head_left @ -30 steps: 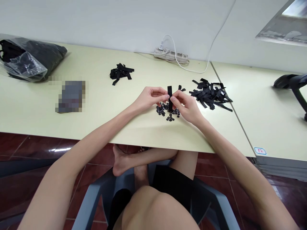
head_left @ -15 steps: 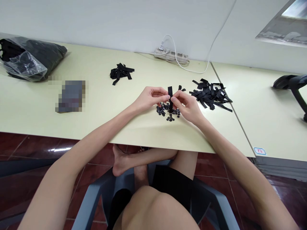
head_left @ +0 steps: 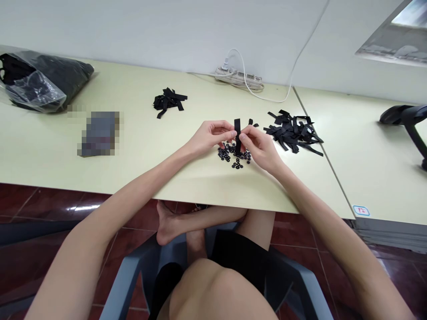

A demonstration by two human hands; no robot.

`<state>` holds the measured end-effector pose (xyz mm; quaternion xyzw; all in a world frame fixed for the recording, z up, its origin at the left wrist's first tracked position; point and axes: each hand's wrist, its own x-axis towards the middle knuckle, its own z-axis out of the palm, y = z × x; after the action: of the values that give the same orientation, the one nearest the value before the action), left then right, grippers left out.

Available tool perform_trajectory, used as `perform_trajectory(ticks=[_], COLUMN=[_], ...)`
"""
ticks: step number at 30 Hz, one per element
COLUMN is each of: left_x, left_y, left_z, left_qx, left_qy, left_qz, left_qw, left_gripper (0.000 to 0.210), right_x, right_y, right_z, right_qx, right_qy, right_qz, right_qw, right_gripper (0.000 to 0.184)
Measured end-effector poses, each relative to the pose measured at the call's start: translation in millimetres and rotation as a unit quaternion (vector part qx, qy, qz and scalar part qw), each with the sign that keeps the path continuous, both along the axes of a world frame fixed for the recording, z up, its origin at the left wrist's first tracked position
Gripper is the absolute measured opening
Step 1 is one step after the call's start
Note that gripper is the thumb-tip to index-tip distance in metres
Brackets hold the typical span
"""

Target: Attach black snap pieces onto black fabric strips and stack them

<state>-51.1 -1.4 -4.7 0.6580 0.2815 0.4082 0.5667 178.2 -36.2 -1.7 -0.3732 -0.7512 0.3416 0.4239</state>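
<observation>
A short black fabric strip (head_left: pixel 237 126) stands nearly upright between my two hands, above the table. My left hand (head_left: pixel 215 133) pinches its left edge between thumb and fingers. From the other side my right hand (head_left: pixel 258 142) grips the same strip, its fingertips close to those of the left. Below them lies a scatter of small round black rings or snap pieces (head_left: pixel 237 165), partly covered by the strip and my fingers. Just behind my right hand a couple of loose black strip ends (head_left: pixel 252 122) show. Whether a ring sits on the strip cannot be made out.
Right of my hands is a pile of black strips (head_left: pixel 293 133); a smaller strip pile (head_left: pixel 169 101) lies back left. A clear plastic bag (head_left: pixel 46 84) of black material, a blurred-out flat object (head_left: pixel 100 133), a power strip (head_left: pixel 238 78) and a black stand (head_left: pixel 405 118) share the pale tabletop (head_left: pixel 133 155).
The strip has shifted up very slightly and turned a little between my fingers. My right fingertips have moved a touch off its face toward the right edge. All else stays put.
</observation>
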Motion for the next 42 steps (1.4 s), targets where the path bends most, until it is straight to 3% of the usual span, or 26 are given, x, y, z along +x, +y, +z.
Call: perform_trajectory(ticks=[14, 22, 27, 42], left_x=[-0.4, 0.0, 0.1, 1.4], left_y=[0.3, -0.4, -0.8, -0.1], left_z=[3.4, 3.3, 3.3, -2.3], left_qx=[-0.014, -0.023, -0.011, 0.003], left_qy=[-0.005, -0.003, -0.006, 0.005], left_qz=[0.027, 0.023, 0.016, -0.023], left_qw=[1.0, 0.999, 1.0, 1.0], left_gripper=[0.037, 0.035, 0.042, 0.033], right_x=[0.8, 1.7, 1.6, 2.8], right_y=[1.9, 0.3, 1.4, 3.3], right_z=[-3.0, -5.1, -4.5, -5.1], right_qx=[0.009, 0.054, 0.067, 0.045], right_qy=[0.011, 0.014, -0.002, 0.017], right_qz=[-0.005, -0.013, -0.01, -0.047], right_qw=[1.0, 0.998, 0.998, 0.998], right_gripper=[0.037, 0.033, 0.017, 0.037])
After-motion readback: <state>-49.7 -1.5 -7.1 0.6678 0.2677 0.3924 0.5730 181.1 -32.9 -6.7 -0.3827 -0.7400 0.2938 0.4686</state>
